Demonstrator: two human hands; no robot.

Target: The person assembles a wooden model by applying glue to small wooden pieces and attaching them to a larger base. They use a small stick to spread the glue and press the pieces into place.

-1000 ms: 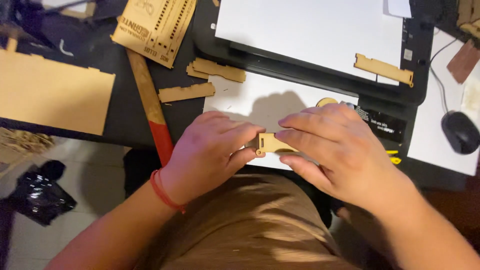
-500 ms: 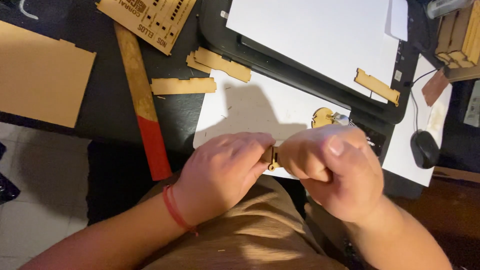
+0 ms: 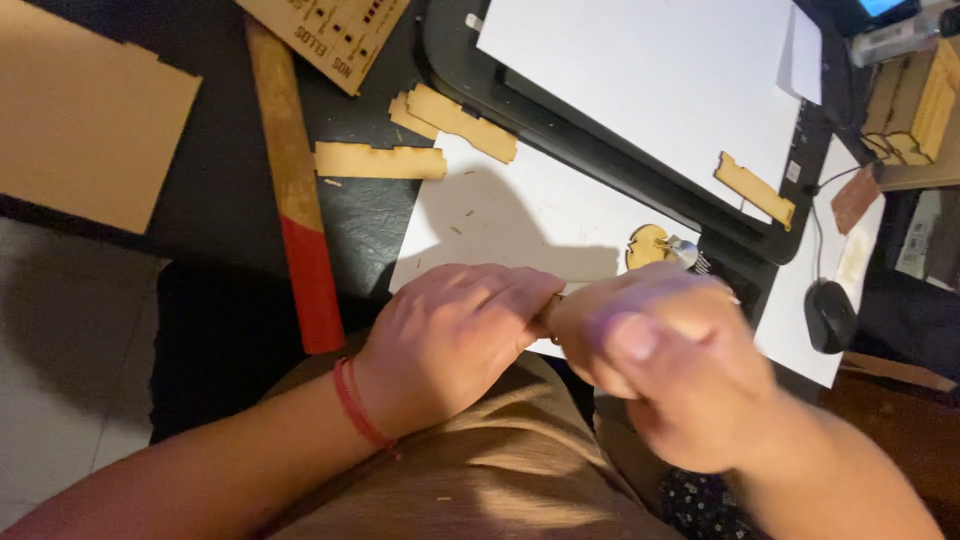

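Top middle: a tan wood panel w/ cut slots & dark letters, flat on the black desk. Left: a plain tan board. A wood stick w/ red end lies btwn them. Small wood strips sit near a white sheet. A black tray holds more paper. Black mouse at right, wood blocks top right.

Left hand & right hand are curled tight, tips touching, pinching a tiny piece btwn them, over the lap. The fingers hide almost all of it. Right hand is blurry. Red band on left wrist.
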